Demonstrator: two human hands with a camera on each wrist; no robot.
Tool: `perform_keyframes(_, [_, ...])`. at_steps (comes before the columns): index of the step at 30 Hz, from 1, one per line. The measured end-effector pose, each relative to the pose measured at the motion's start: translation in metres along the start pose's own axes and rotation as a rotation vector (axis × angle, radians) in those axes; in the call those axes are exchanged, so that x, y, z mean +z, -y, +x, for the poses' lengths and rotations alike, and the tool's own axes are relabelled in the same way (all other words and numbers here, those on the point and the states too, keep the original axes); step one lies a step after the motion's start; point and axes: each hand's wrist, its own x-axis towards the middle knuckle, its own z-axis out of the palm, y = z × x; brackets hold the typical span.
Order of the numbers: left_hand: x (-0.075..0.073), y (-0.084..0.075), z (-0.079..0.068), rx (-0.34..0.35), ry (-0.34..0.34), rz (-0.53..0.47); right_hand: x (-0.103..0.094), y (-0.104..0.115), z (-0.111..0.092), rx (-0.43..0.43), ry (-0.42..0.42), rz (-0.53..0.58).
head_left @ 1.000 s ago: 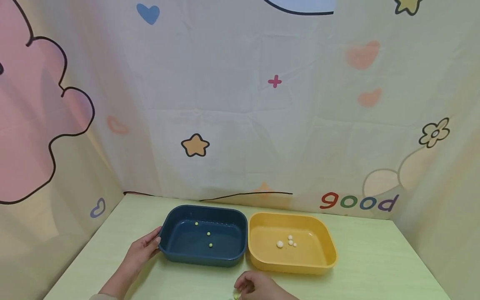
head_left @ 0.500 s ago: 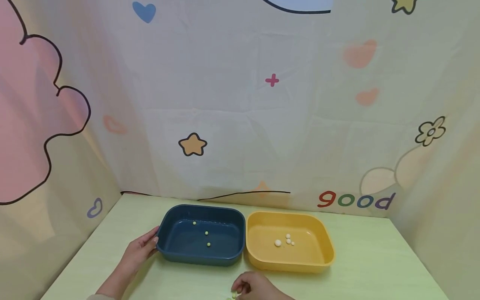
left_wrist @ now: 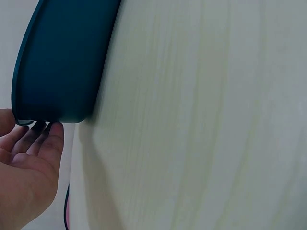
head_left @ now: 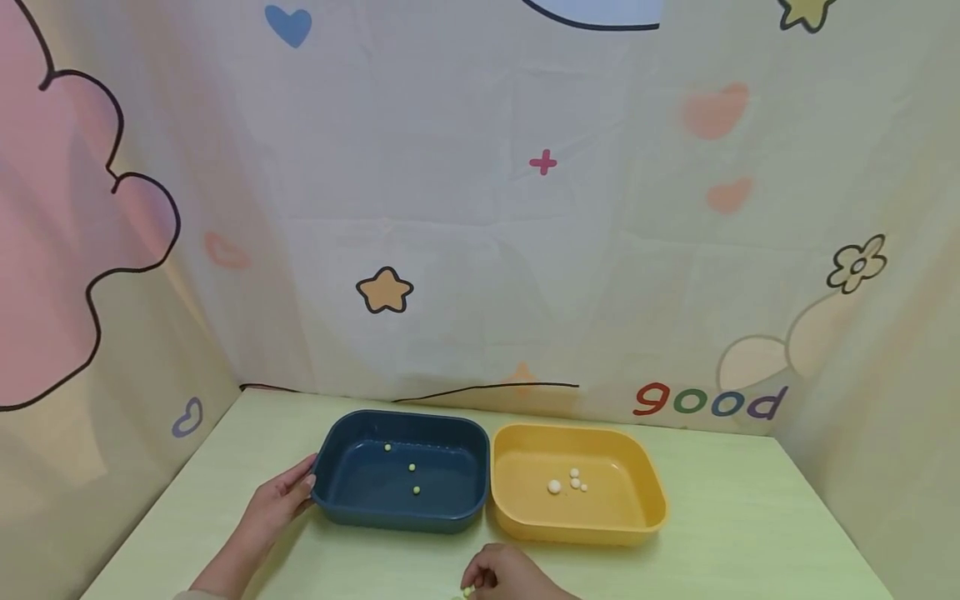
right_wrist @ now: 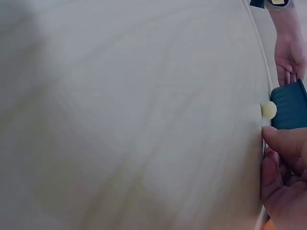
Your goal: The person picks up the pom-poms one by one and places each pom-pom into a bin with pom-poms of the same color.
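My left hand holds the left end of a dark blue tray. In the left wrist view its fingertips meet the outside of the tray's end wall, with the thumb at the rim. Three small yellow-green balls lie in that tray, one ball near its middle. My right hand is low on the table, fingers curled, right at a small yellow-green ball. From the right wrist, a pale yellow ball shows just beyond the thumb tip. I cannot tell whether the fingers pinch anything.
A yellow tray stands against the blue tray's right side, with several white balls inside, the largest white ball on the left. Both sit on a pale green table. A printed curtain rises behind and at both sides.
The whole head view has shifted slightly, so the trays appear a little further left. Both hands keep nearly the same places against the trays and table.
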Motion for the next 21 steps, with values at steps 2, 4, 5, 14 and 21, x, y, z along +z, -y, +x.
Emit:
perform_keyframes(2, [0.000, -0.001, 0.000, -0.001, -0.001, 0.006, -0.001, -0.001, 0.000, 0.032, 0.004, 0.027])
perform_keyframes(4, [0.000, -0.002, 0.000, 0.001, -0.002, 0.006, -0.002, -0.002, 0.001, 0.070, 0.005, 0.062])
perform_keyframes(5, [0.000, -0.002, 0.001, 0.000, -0.004, 0.005, -0.002, -0.002, 0.001, 0.087, 0.004, 0.079])
perform_keyframes(14, [0.000, 0.000, 0.001, 0.007, 0.001, 0.016, -0.008, -0.002, -0.001, 0.148, 0.011, 0.188])
perform_keyframes(21, [0.000, -0.001, 0.001, 0.013, 0.001, 0.031, -0.014, 0.005, -0.004, 0.132, -0.008, 0.200])
